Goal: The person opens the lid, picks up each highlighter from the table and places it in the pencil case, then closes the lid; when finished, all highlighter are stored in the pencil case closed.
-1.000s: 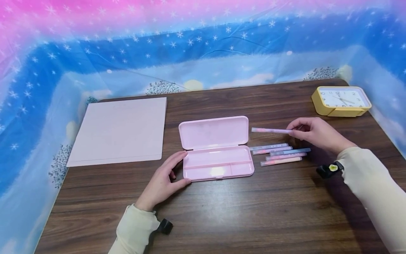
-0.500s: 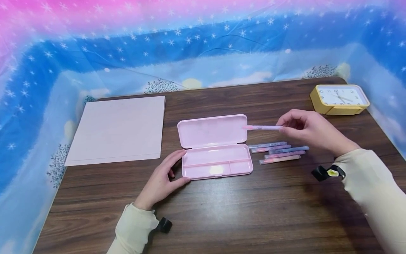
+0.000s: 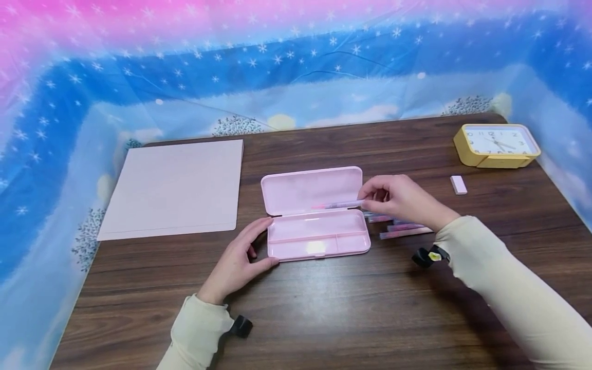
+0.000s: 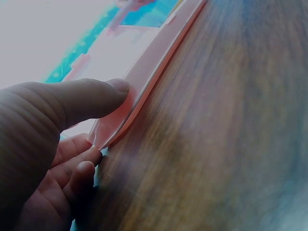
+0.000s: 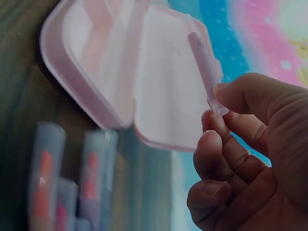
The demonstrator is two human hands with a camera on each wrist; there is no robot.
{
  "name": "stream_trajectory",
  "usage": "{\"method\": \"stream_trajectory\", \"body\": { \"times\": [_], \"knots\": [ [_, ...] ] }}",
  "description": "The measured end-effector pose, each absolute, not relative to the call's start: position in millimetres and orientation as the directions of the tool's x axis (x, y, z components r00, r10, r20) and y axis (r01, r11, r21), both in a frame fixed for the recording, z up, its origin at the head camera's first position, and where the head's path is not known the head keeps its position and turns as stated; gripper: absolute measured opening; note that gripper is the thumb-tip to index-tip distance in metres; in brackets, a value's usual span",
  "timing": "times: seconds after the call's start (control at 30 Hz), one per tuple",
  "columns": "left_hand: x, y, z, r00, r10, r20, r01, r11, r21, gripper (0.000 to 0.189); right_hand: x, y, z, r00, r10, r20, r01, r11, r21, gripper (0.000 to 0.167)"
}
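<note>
A pink pencil case point(image 3: 296, 227) lies with its lid raised in the middle of the table; its compartments show no contents. My left hand point(image 3: 236, 262) grips the case's left end, and in the left wrist view the thumb point(image 4: 108, 96) presses its front wall. Between thumb and fingers, my right hand point(image 3: 400, 198) pinches a lilac marker point(image 3: 341, 204) by one end. The marker's clear-capped end points left, in front of the lid. Several capped markers point(image 3: 404, 233) lie right of the case, partly hidden beneath my right hand; they also appear blurred in the right wrist view.
A small white eraser-like block point(image 3: 458, 185) lies right of my right hand. Behind it stands a yellow clock point(image 3: 501, 162). A flat pale pink panel point(image 3: 173, 190) covers the table's left back part. A snowflake-patterned cloth point(image 3: 287, 61) hangs around the table's back and sides.
My right hand has carried the lilac marker left, from beyond the case to in front of its lid. The white block has come into sight. My left hand stays on the case.
</note>
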State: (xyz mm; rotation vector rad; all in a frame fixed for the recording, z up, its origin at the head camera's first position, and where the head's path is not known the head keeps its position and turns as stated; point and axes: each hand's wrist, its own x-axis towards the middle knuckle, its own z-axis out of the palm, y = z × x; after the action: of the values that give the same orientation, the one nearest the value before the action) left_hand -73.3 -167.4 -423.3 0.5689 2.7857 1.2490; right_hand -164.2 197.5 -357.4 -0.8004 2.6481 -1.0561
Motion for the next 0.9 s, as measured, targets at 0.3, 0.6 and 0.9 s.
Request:
{"method": "stream_trajectory", "body": {
  "times": [0.3, 0.6, 0.9],
  "knots": [
    [-73.6, -167.1, -424.1, -0.932, 0.344, 0.116, 0.316, 0.611, 0.726, 0.077, -158.0, 181.0, -376.2, -0.794, -0.607, 0.022, -0.461, 0.58, -0.672, 0.009],
    [-74.1, -167.0, -422.3, -0.935, 0.338, 0.103, 0.304, 0.619, 0.724, 0.077, -158.2, 177.4, -379.6, -0.79, -0.612, -0.03, -0.438, 0.598, -0.671, 0.009],
    [-72.8, -166.3, -422.2, -0.939, 0.332, 0.089, 0.29, 0.624, 0.726, 0.077, -158.3, 177.8, -384.3, -0.792, -0.611, -0.02, -0.437, 0.588, -0.681, 0.01]
  ]
}}
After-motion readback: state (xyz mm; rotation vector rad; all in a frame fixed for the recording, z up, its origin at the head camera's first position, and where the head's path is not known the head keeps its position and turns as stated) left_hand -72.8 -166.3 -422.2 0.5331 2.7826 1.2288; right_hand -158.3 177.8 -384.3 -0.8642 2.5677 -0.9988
